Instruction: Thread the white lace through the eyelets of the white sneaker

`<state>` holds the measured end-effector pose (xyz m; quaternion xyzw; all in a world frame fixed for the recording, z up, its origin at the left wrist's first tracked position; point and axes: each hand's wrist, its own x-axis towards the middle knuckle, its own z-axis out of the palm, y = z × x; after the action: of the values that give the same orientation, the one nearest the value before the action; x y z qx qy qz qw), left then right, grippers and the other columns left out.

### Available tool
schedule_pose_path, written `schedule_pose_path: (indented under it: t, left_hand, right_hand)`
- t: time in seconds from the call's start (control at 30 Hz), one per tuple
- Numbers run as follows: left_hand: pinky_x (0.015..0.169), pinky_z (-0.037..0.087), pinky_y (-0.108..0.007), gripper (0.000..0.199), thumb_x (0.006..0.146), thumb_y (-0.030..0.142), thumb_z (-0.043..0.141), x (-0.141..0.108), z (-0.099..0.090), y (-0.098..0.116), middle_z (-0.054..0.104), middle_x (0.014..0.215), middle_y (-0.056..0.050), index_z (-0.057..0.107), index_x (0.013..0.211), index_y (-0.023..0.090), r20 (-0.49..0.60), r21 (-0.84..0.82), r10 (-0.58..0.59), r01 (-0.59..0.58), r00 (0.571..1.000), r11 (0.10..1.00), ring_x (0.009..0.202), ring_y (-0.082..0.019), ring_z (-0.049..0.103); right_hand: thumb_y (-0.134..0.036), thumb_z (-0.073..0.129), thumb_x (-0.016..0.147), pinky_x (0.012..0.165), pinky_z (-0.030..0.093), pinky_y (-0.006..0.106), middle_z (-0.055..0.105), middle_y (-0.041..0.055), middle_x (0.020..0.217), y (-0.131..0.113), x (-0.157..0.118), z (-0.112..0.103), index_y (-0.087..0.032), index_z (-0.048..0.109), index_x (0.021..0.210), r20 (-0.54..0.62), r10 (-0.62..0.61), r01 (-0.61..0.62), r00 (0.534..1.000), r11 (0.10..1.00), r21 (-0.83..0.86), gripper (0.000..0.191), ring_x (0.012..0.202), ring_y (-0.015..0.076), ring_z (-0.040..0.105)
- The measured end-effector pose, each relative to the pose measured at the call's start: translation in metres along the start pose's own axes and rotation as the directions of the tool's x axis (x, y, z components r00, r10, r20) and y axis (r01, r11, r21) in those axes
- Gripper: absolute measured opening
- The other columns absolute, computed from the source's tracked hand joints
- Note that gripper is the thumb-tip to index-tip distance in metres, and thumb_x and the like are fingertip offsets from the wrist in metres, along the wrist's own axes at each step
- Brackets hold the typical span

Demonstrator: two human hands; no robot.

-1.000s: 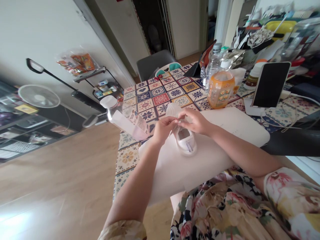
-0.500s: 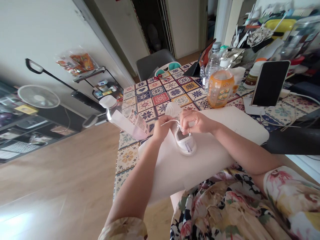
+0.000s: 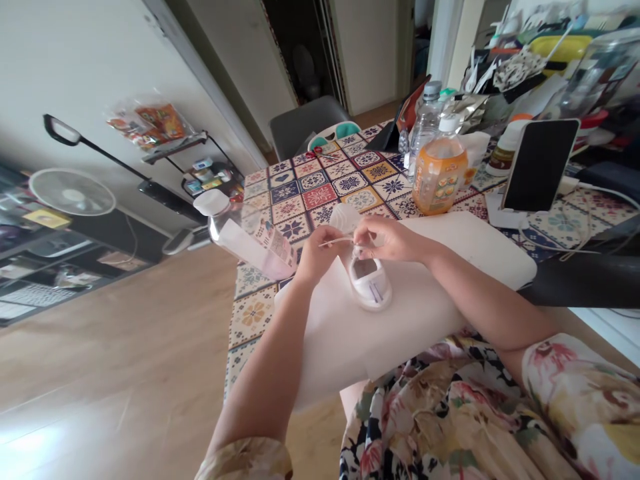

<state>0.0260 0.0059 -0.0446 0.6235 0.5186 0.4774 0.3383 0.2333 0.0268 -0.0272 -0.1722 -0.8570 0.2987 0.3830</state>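
Observation:
A small white shoe (image 3: pixel 373 293) rests on a white sheet (image 3: pixel 430 320), its heel towards me and its toe end pointing away. Just above the far part of the shoe, a white shoelace (image 3: pixel 336 241) runs between my two hands. My left hand (image 3: pixel 317 252) is closed in a pinch on the lace, left of the shoe. On the other side, my right hand (image 3: pixel 380 239) pinches the lace near the shoe's opening, its fingertips partly hidden. Behind them lies a second white shoe (image 3: pixel 345 218), sole showing, partly covered by my hands.
A pink-labelled bottle (image 3: pixel 250 243) leans at the table's left edge. An orange drink bottle (image 3: pixel 440 173) stands at right, beside a phone on a stand (image 3: pixel 540 167). Red scissors (image 3: pixel 316 153) lie on the patterned tablecloth (image 3: pixel 320 195). A grey chair (image 3: pixel 300 130) stands beyond.
The lace is now stretched straighter between my hands. My right hand has lifted slightly away from the shoe's opening, and my left hand has shifted a little left.

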Motion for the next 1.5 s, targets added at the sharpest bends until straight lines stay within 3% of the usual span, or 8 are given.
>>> schedule_pose_path:
  t: [0.17, 0.3, 0.5, 0.63, 0.77, 1.07, 1.2, 1.5]
  left_hand:
    - [0.067, 0.04, -0.027, 0.029, 0.07, 0.044, 0.076, -0.001, -0.012, 0.013, 0.062, 0.078, -0.004, 0.067, 0.075, 0.017, 0.305, 0.007, 0.134, -0.143, 0.943, 0.99, 0.072, -0.015, 0.054]
    - [0.07, 0.041, -0.028, 0.028, 0.064, 0.037, 0.082, -0.002, -0.014, 0.018, 0.061, 0.079, -0.004, 0.067, 0.077, 0.018, 0.388, 0.053, 0.185, -0.222, 0.903, 0.974, 0.073, -0.015, 0.055]
    - [0.069, 0.042, -0.026, 0.019, 0.068, 0.026, 0.076, -0.003, -0.01, 0.013, 0.061, 0.085, -0.004, 0.066, 0.082, 0.017, 0.394, 0.063, 0.223, -0.268, 0.892, 0.961, 0.073, -0.013, 0.055]
    - [0.067, 0.045, -0.025, 0.009, 0.071, 0.022, 0.069, -0.006, -0.007, 0.015, 0.059, 0.084, -0.003, 0.063, 0.076, 0.017, 0.419, 0.015, 0.217, -0.245, 0.882, 0.969, 0.072, -0.012, 0.055]
    - [0.069, 0.045, -0.025, 0.009, 0.07, 0.018, 0.068, -0.007, -0.005, 0.017, 0.058, 0.083, -0.003, 0.059, 0.068, 0.017, 0.416, -0.013, 0.251, -0.27, 0.874, 0.963, 0.074, -0.012, 0.055]
    - [0.071, 0.044, -0.028, 0.021, 0.074, 0.032, 0.073, -0.006, -0.006, 0.017, 0.059, 0.089, -0.006, 0.061, 0.065, 0.016, 0.415, -0.023, 0.218, -0.229, 0.884, 0.973, 0.079, -0.015, 0.055]
    - [0.073, 0.045, -0.03, 0.032, 0.073, 0.04, 0.074, -0.006, -0.007, 0.013, 0.056, 0.089, -0.005, 0.058, 0.058, 0.016, 0.436, -0.198, 0.165, -0.084, 0.885, 0.977, 0.078, -0.015, 0.054]
    - [0.076, 0.048, -0.038, 0.054, 0.065, 0.067, 0.068, -0.004, -0.014, 0.016, 0.059, 0.092, -0.008, 0.046, 0.055, 0.019, 0.149, -0.509, 0.068, 0.017, 0.987, 0.86, 0.085, -0.02, 0.056]
  right_hand:
    - [-0.036, 0.067, 0.085, 0.069, 0.041, 0.027, 0.058, 0.0022, 0.075, 0.001, 0.001, -0.003, -0.017, 0.061, 0.074, 0.008, 0.039, -0.039, 0.999, 0.998, -0.048, 0.023, 0.073, 0.0141, 0.052]
    - [-0.039, 0.069, 0.084, 0.075, 0.045, 0.031, 0.064, 0.0035, 0.078, -0.005, 0.0, -0.008, -0.017, 0.063, 0.074, 0.073, 0.008, -0.024, 0.997, 0.974, 0.224, 0.024, 0.077, 0.0149, 0.058]
    - [-0.052, 0.072, 0.078, 0.065, 0.047, 0.031, 0.059, -0.0007, 0.058, -0.007, -0.009, -0.023, -0.019, 0.05, 0.056, 0.149, -0.339, 0.087, 0.929, 0.591, 0.802, 0.045, 0.063, 0.0145, 0.059]
    - [-0.06, 0.059, 0.085, 0.059, 0.043, 0.028, 0.058, 0.0006, 0.062, -0.005, -0.007, -0.023, -0.018, 0.055, 0.062, 0.168, -0.021, -0.102, 0.986, 0.715, 0.691, 0.048, 0.059, 0.0116, 0.053]
    - [-0.034, 0.066, 0.083, 0.059, 0.04, 0.023, 0.055, -0.0028, 0.065, -0.004, -0.001, -0.015, -0.016, 0.058, 0.073, 0.081, 0.263, -0.272, 0.961, 0.872, 0.407, 0.022, 0.061, 0.0091, 0.049]
    - [-0.018, 0.061, 0.079, 0.065, 0.041, 0.024, 0.055, -0.0009, 0.076, 0.003, 0.0, -0.009, -0.017, 0.058, 0.079, 0.176, 0.163, -0.19, 0.971, 0.97, 0.151, 0.003, 0.071, 0.0118, 0.052]
    - [-0.024, 0.062, 0.083, 0.068, 0.038, 0.025, 0.047, -0.0016, 0.075, 0.006, 0.002, -0.009, -0.017, 0.05, 0.068, 0.198, 0.073, -0.096, 0.977, 0.989, 0.11, 0.021, 0.071, 0.0115, 0.045]
    - [-0.056, 0.062, 0.084, 0.066, 0.042, 0.026, 0.056, 0.0008, 0.073, 0.003, 0.003, -0.012, -0.016, 0.061, 0.072, 0.027, 0.267, -0.25, 0.963, 0.854, 0.457, 0.042, 0.07, 0.0127, 0.051]
